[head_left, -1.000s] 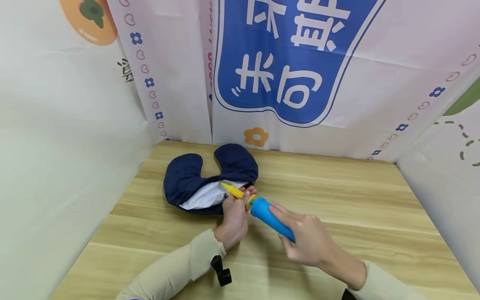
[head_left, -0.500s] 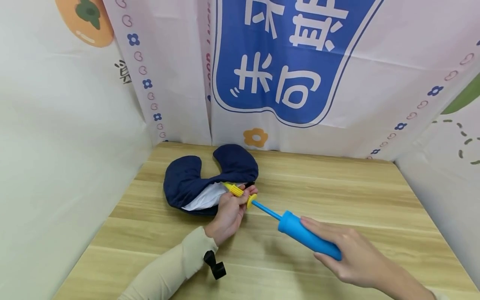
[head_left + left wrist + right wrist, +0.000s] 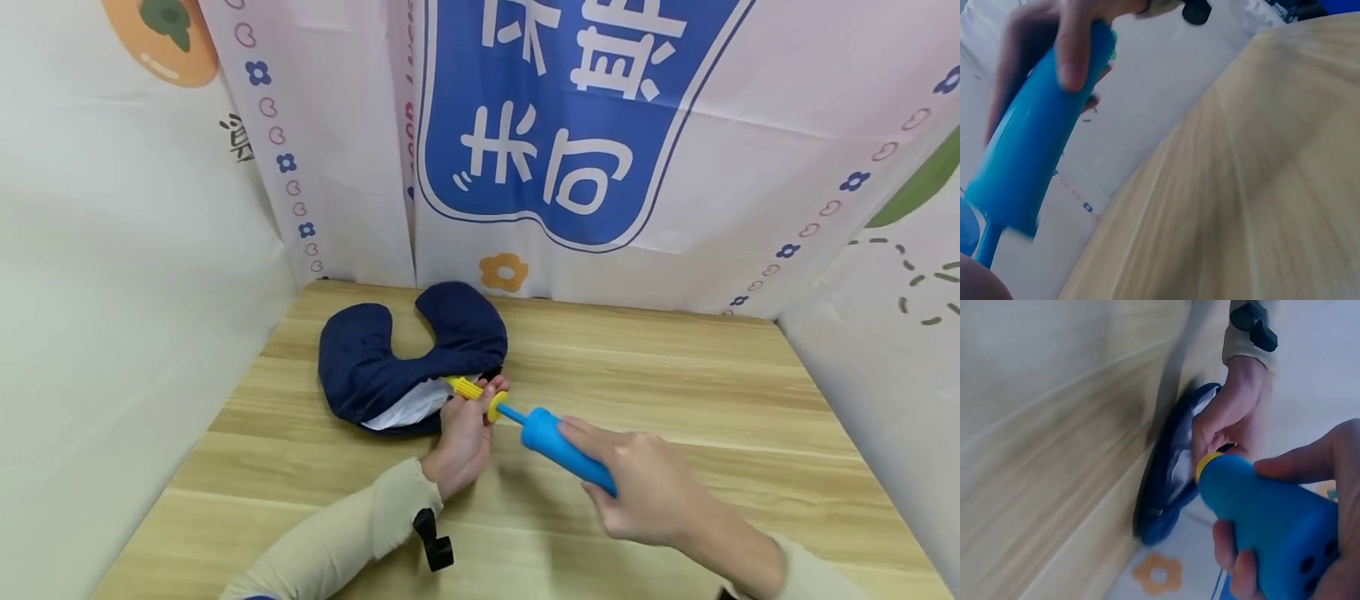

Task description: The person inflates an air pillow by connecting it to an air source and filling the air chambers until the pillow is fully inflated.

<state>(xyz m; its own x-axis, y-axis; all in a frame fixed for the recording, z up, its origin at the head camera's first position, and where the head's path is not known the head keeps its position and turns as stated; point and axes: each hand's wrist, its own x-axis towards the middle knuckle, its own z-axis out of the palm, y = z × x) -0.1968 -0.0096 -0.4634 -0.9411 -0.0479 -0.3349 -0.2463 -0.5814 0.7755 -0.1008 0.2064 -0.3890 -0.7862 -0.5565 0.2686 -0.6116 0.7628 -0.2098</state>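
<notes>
Holding the pump (image 3: 543, 432) two-handed! The right hand (image 3: 648, 487) is gripping the barrel (image 3: 566, 452) — the left hand (image 3: 462, 437) is pinching the nozzle (image 3: 467, 389), seemingly bracing it at the open pillow (image 3: 367, 367) lying on the table (image 3: 660, 383).

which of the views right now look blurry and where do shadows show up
Head view: mostly crisp, soft shadow on the wooden table below the blue pump; left wrist view: bluish cast, pump edges and wood grain smeared; right wrist view: table streaked, navy pillow soft-edged, dark shadow band on the table.
</notes>
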